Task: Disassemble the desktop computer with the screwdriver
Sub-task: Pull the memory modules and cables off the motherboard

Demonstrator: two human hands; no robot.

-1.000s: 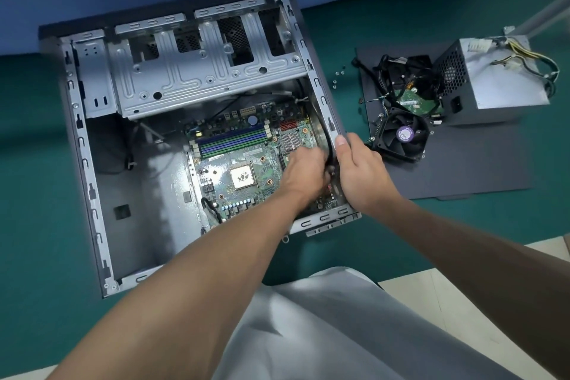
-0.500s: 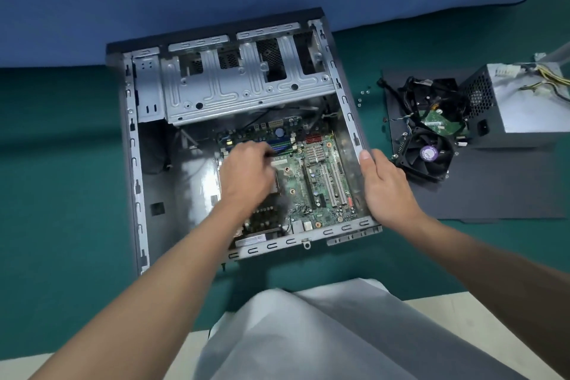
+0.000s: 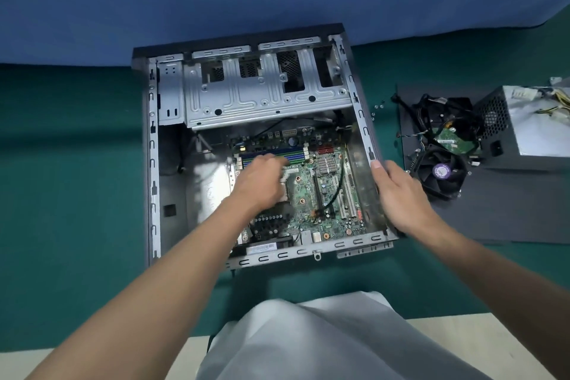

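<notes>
The open desktop case [image 3: 151, 163] lies flat on a green mat with its side off. The green motherboard [image 3: 327, 203] sits in its lower half, below a silver drive cage [image 3: 262, 99]. My left hand [image 3: 262, 182] reaches into the case, fingers bent down onto the board between the blue memory slots and the CPU socket; what the fingertips hold is hidden. My right hand [image 3: 401, 194] grips the case's right wall, thumb on the top rim and fingers down the outside. No screwdriver is in view.
On the removed dark side panel [image 3: 509, 210] to the right lie a black fan [image 3: 441, 173], a hard drive [image 3: 456, 139] among cables, and the grey power supply [image 3: 530, 129]. Several loose screws [image 3: 377, 108] lie beside the case. A blue cloth hangs behind.
My left hand has moved from the right edge of the motherboard to the memory slots and CPU socket. My right hand has kept its hold on the right wall. The view has shifted left.
</notes>
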